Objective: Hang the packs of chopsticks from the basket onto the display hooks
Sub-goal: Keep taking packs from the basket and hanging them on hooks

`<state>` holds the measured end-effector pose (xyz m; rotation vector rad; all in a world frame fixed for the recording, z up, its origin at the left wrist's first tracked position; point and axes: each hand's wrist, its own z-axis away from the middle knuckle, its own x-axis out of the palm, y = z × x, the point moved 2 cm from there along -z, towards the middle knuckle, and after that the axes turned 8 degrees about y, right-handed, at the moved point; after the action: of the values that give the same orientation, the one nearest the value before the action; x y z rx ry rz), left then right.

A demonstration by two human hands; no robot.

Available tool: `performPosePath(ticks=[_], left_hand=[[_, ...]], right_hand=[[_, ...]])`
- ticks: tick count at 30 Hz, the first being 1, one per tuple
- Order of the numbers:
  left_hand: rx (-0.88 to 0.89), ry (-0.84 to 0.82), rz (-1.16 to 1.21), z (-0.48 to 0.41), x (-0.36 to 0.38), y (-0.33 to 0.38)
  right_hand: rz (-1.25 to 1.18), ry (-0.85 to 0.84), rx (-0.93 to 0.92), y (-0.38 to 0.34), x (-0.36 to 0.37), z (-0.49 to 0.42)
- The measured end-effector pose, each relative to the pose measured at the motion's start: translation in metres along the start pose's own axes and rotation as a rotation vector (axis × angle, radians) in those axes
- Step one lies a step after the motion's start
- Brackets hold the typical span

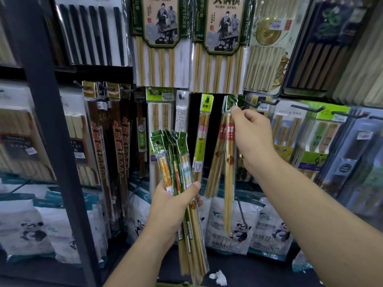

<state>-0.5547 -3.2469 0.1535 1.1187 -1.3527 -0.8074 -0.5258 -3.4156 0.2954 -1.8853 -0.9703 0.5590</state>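
glossy plastic packs (pixel 179 162) of pale smooth wooden chopsticks (pixel 228 183).

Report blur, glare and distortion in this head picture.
Head view: wide-angle distortion tilts the dark shelf post; light is dim and bluish; glare streaks the plastic over the black chopsticks; the left hand and its bundle of packs are fairly sharp, the edges soft.

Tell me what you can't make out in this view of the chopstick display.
All head view:
- Hook behind the pack that the right hand pinches: covered by the pack's green header, so hung or not is unclear.
- Count of packs in the bundle held by the left hand: they overlap.
- The basket: outside the frame.
- Price label print: too small and blurred.
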Motion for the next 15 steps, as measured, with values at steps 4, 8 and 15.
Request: performPosePath(ticks=[4,8,15], left_hand=[[0.036,-0.02,-0.016,0.002,0.001,0.002],[0.042,-0.036,0.025,0.001,0.0,0.0],[0.021,-0.035,0.032,0.0,0.001,0.002]], right_hand=[[0.01,-0.004,0.021,0.002,0.0,0.0],[0.049,0.021,0.02,0.005,0.001,-0.003],[0.127,0.077,0.029,0.021,-0.002,0.002]])
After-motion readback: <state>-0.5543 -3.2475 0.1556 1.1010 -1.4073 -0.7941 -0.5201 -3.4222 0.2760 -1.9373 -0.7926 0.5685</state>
